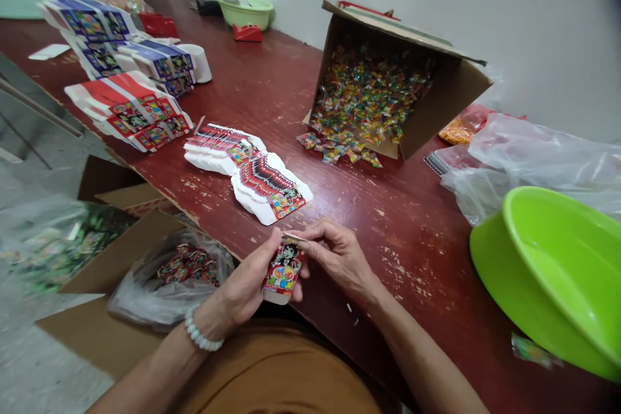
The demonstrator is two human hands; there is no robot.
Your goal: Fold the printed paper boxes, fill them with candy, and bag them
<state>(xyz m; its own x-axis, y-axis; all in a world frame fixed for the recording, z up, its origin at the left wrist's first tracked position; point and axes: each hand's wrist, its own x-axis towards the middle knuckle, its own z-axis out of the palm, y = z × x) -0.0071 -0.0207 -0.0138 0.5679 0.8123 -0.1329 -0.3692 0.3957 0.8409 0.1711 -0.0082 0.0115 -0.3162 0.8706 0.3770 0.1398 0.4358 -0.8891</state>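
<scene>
My left hand [250, 284], a beaded bracelet on its wrist, is closed around a small red printed candy box [284, 268]. The box is tilted in front of me, and a pale flap sticks out at its lower end. At its upper end, my right hand [334, 249] pinches the edge of a flap between thumb and fingers. Just beyond my hands, a fanned stack of flat red box blanks [274, 187] lies on the table, overlapping a second fanned stack [226, 149].
A tipped cardboard carton [444, 103] spills wrapped candies [339, 145] onto the red table [354, 194]. Banded box bundles [129, 107] are at left. A green basin [509, 259] and plastic bags [538, 149] stand right. Below the table edge is a bag-lined carton [92, 330].
</scene>
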